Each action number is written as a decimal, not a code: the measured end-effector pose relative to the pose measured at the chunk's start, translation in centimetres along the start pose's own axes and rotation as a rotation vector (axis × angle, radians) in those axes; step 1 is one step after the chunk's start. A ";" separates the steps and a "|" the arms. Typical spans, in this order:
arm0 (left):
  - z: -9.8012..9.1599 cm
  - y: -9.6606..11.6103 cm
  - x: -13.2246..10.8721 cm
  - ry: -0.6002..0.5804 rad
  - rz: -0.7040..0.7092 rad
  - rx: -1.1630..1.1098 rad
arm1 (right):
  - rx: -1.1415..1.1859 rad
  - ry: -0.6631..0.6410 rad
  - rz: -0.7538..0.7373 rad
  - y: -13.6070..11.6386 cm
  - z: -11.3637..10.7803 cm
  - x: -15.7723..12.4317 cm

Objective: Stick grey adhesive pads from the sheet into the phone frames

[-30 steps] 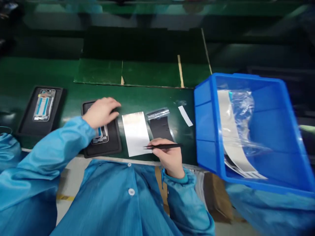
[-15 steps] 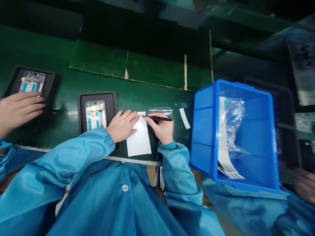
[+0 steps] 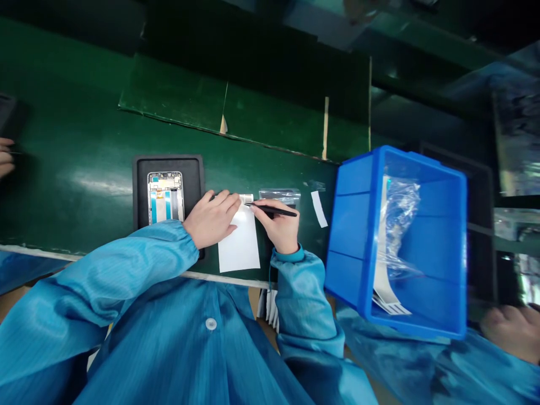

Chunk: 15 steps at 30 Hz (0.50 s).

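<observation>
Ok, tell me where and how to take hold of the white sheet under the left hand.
Probably pinch the white sheet by its near edge, from the wearer's side: it looks thin, lies flat, and that end is uncovered. The left hand covers its far left part, and the slim black tool in the right hand points at the far end.

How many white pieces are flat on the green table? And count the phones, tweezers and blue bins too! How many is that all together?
White pieces: 2, a sheet and a strip
Phones: 1, the open phone
Tweezers: 1, in the right hand
Blue bins: 1, the bin at the right
Total: 5
</observation>
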State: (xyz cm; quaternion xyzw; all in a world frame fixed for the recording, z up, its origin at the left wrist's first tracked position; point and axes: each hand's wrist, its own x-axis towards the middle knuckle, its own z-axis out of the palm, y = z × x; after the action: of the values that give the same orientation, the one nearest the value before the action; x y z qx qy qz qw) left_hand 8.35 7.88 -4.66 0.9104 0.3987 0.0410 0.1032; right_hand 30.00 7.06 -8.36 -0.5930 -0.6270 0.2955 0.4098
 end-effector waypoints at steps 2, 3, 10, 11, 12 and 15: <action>0.0 0.0 0.0 -0.003 0.000 -0.004 | 0.006 0.001 0.005 0.0 0.0 0.0; 0.0 0.0 0.0 -0.005 -0.001 -0.005 | 0.012 0.005 0.006 0.0 0.0 0.0; -0.1 0.0 0.1 -0.007 0.002 -0.013 | 0.018 0.015 -0.013 -0.1 0.1 0.0; -0.1 0.0 0.0 -0.008 0.003 -0.015 | 0.016 0.017 -0.012 -0.1 0.1 0.1; -0.1 0.0 0.0 -0.007 0.003 -0.017 | 0.015 0.019 -0.009 -0.2 0.2 0.1; 0.0 0.0 0.0 -0.003 0.000 -0.029 | 0.024 0.026 0.027 -0.3 0.1 0.1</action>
State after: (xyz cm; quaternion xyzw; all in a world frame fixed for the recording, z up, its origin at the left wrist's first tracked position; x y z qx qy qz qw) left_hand 8.35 7.88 -4.69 0.9088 0.3980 0.0452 0.1172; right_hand 29.74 7.16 -8.11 -0.6001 -0.6099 0.3011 0.4210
